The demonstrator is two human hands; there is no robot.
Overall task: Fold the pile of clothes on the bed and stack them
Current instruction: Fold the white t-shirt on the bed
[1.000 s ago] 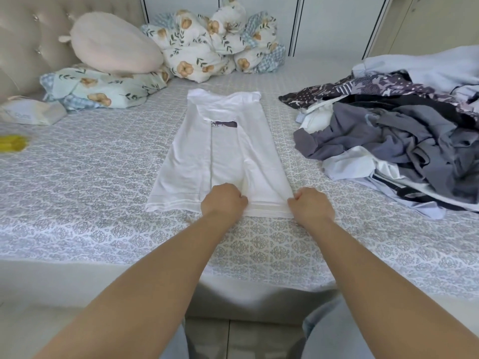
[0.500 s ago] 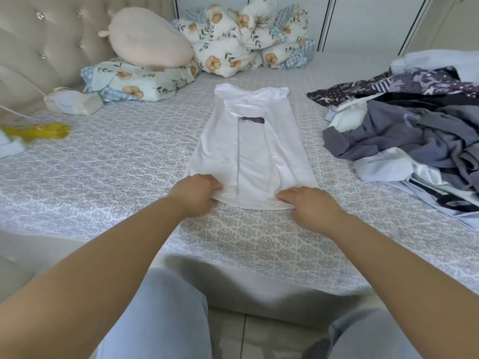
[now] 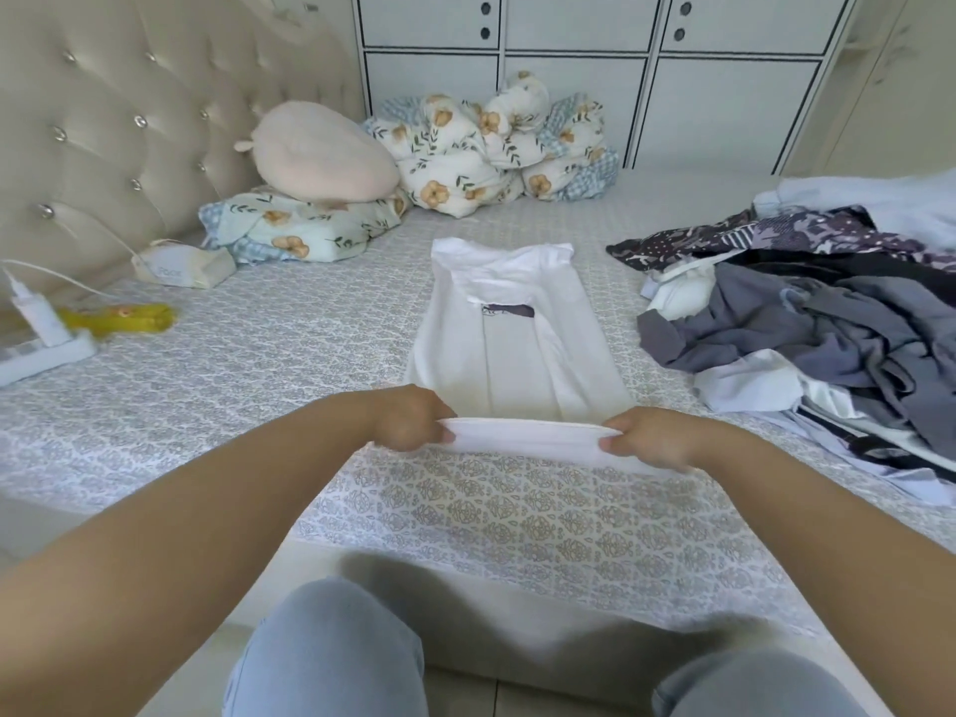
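The near hem of the white shirt [image 3: 522,354] is pinched at its two corners by the left hand [image 3: 414,424] and right hand [image 3: 649,439], lifted off the bed [image 3: 258,364]. Thin, limp cloth is judged best held there. Beyond, the unfolded pile [image 3: 827,323] lies.

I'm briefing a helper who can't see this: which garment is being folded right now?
On the patterned bed, left of the dark heap of unfolded clothes, lies a white shirt folded into a long strip. Both hands pinch its near hem; it alone lies flat.
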